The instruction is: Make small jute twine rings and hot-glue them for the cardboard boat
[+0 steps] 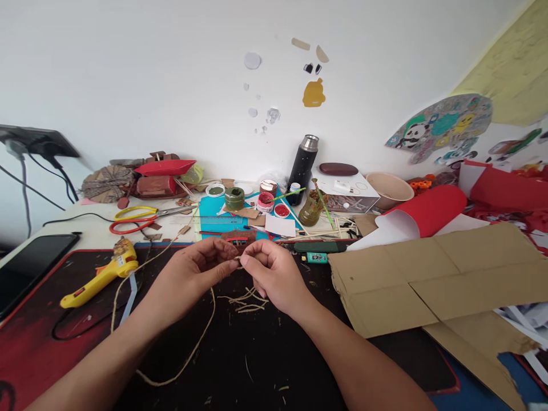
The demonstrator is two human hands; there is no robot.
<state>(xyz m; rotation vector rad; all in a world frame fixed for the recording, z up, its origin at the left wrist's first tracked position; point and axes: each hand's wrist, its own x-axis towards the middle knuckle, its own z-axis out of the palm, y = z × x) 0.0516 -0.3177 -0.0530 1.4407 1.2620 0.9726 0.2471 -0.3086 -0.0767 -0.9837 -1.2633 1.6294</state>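
Note:
Over the dark mat, my left hand (201,267) and my right hand (274,271) meet, thumbs and forefingers pinched close together. Between the fingertips shows a short bit of tan twine, mostly covered by the fingers. A long strand of twine (204,334) hangs below my left hand and loops leftward across the mat. Just beneath my hands lie several cut twine pieces (249,302). To the left rests a yellow hot glue gun (105,277), the twine passing by its nozzle. Behind my fingertips is a small reddish-brown item, partly hidden.
Yellow and red scissors (141,217) lie at the back left, near a phone (36,265). Paint jars, including a green one (234,199), and a black thermos (302,168) line the wall side. Cardboard sheets (398,279) cover the right, beside rolled red paper (436,211).

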